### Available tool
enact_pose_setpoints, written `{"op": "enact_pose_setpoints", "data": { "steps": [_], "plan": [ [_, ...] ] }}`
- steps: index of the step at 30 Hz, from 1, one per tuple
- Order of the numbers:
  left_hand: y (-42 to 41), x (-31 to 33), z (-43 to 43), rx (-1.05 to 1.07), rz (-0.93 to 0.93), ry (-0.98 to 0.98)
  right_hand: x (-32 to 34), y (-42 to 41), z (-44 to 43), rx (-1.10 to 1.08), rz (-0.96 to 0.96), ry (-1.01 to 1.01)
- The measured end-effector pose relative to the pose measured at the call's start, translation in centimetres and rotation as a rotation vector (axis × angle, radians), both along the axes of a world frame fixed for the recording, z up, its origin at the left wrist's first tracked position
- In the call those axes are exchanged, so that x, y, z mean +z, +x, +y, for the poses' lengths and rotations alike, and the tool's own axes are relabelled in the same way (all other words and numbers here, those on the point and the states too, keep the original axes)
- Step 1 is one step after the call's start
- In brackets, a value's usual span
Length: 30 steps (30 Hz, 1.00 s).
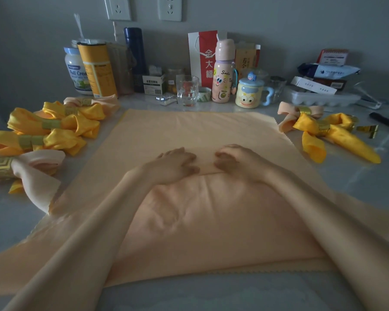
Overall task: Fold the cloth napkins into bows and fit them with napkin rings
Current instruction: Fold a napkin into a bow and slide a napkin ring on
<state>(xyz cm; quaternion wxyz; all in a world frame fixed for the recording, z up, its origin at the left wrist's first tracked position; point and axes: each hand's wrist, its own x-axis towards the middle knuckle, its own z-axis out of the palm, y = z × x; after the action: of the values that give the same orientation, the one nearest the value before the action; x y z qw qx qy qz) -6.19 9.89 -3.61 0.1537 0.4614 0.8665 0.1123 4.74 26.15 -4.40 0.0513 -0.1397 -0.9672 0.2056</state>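
I've got the peach napkin (202, 131) spread flat mid-frame, near half folded up w/ the fold edge running left-right under my hands. Left hand (175, 164) & right hand (236, 162) both flat, fingers pressing on that edge, gripping nothing. Finished ringed yellow bows (54, 129) at left; more bows (323, 129) + loose gold napkin ring (368, 129) at right.

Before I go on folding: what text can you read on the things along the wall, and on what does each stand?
"Full Crea", cut off by the can in front: white jar.
"金大福": red and white paper bag.
"Smile": pink cartoon bottle.
Yellow can, small white box, beige box behind the bottle, packets at far right: print too small or blurred.
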Motion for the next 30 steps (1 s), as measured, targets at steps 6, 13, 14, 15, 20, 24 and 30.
{"op": "enact_pose_setpoints", "data": {
  "steps": [6, 13, 14, 15, 20, 24, 30],
  "plan": [
    [-0.7, 1.5, -1.3, 0.059, 0.096, 0.013, 2.5, 1.6, 0.4, -0.006, -0.054, -0.116],
    [0.2, 2.4, -1.7, 0.073, 0.153, 0.004, 3.6, 2.7, 0.3, -0.049, -0.077, -0.022],
    [0.6, 2.3, -1.4, 0.069, 0.181, 0.015, 3.9, 3.0, 0.3, -0.054, -0.078, 0.028],
    [0.9, 1.9, -1.1, 0.063, 0.208, 0.039, 4.1, 3.4, 0.3, -0.07, -0.063, 0.076],
    [2.0, 0.6, -0.7, 0.038, 0.336, 0.194, 2.9, 5.4, 0.5, -0.128, 0.053, 0.252],
    [2.3, 0.4, -1.1, 0.019, 0.316, 0.198, 1.5, 5.9, 0.4, -0.026, 0.056, 0.372],
    [3.4, -0.3, -0.3, 0.073, 0.249, 0.23, 1.6, 6.5, -0.5, 0.059, -0.044, 0.55]
  ]
}}
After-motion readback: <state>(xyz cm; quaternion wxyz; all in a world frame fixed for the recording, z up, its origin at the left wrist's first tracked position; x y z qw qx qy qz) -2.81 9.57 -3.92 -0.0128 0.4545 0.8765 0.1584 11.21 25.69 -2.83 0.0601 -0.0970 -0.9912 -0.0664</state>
